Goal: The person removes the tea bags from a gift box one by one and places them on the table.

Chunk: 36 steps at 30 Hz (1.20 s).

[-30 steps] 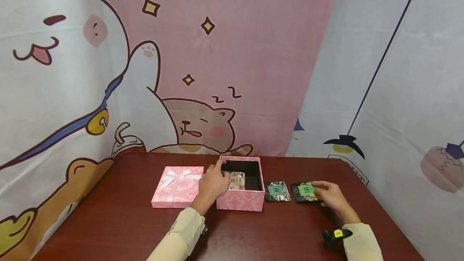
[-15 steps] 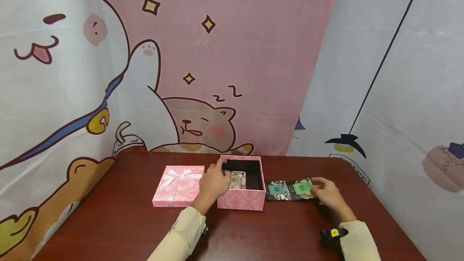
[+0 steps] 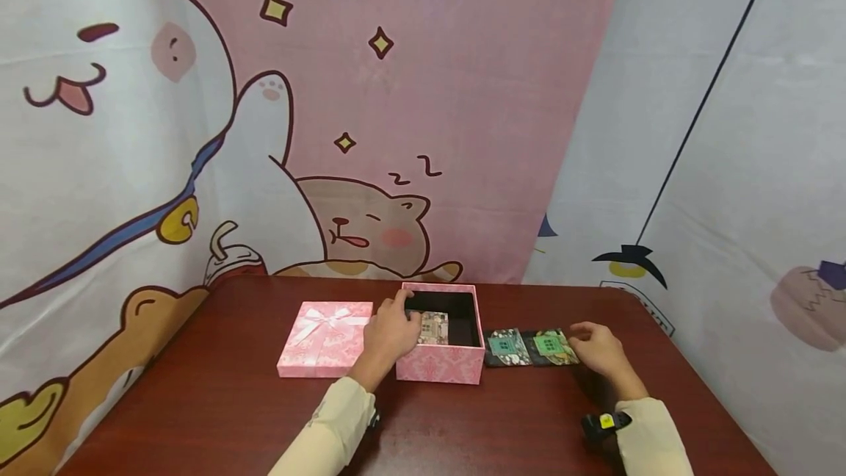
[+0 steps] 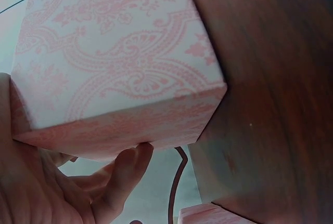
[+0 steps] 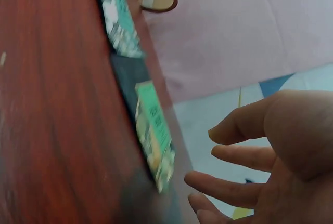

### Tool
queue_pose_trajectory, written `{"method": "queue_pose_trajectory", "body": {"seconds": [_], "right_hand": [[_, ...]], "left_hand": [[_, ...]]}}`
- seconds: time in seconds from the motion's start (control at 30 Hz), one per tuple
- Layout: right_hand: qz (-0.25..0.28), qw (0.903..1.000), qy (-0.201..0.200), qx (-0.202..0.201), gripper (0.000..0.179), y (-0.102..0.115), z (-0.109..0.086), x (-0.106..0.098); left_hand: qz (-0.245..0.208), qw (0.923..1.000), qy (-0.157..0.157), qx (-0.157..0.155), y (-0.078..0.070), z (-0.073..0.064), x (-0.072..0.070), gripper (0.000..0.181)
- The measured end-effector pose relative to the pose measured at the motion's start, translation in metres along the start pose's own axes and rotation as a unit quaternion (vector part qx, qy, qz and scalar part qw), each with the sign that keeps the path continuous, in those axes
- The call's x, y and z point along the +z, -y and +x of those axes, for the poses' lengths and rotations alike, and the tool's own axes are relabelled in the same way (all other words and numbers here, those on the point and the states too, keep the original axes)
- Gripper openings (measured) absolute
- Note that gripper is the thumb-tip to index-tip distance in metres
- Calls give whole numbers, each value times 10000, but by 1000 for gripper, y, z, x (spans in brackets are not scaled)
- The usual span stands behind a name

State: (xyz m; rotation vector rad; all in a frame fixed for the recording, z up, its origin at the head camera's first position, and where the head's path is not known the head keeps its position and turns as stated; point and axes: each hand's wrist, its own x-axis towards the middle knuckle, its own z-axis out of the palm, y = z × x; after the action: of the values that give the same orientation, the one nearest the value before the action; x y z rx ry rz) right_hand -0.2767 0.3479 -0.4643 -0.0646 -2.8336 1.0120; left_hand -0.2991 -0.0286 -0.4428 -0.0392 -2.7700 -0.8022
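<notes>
My left hand [image 3: 391, 330] grips the left wall of a pink patterned gift box [image 3: 439, 366], its thumb over the rim and its fingers against the outer side [image 4: 130, 125]. Inside the black-lined box lies a beige-labelled packet [image 3: 435, 327], partly hidden by the hand. To the box's right, two dark packets lie flat side by side, one with a teal label [image 3: 507, 347] and one with a green label [image 3: 554, 346]. Just right of the green-labelled packet is my right hand [image 3: 600, 350], holding nothing. In the right wrist view its fingers [image 5: 223, 187] are spread, apart from the packet.
A pink lid [image 3: 327, 340] with a white ribbon bow lies on the reddish-brown table [image 3: 476, 432], left of the box. Behind the table hangs a cloth [image 3: 476, 131] printed with cartoon animals.
The green-labelled packet has slid left under my right hand until it sits against the teal-labelled one. The right hand has since let go of it. My left hand has stayed on the box.
</notes>
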Motion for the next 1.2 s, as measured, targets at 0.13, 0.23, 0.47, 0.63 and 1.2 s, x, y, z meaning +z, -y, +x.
{"method": "queue_pose_trajectory", "body": {"seconds": [0.13, 0.23, 0.47, 0.63, 1.2], "right_hand": [[163, 9999, 31, -40, 40, 20, 0, 1], [312, 9994, 29, -129, 40, 45, -1, 3], [519, 9966, -119, -623, 37, 114, -7, 12], [970, 9905, -14, -972, 31, 154, -8, 35], [761, 9853, 754, -1330, 33, 198, 8, 91]], "left_hand": [[1, 10000, 4, -11, 1, 0, 0, 40], [1, 10000, 22, -4, 1, -1, -1, 41], [-17, 10000, 0, -7, 1, 0, 0, 41], [-12, 10000, -10, -6, 1, -1, 1, 40], [-54, 9999, -88, 17, -2, -2, 0, 38]]}}
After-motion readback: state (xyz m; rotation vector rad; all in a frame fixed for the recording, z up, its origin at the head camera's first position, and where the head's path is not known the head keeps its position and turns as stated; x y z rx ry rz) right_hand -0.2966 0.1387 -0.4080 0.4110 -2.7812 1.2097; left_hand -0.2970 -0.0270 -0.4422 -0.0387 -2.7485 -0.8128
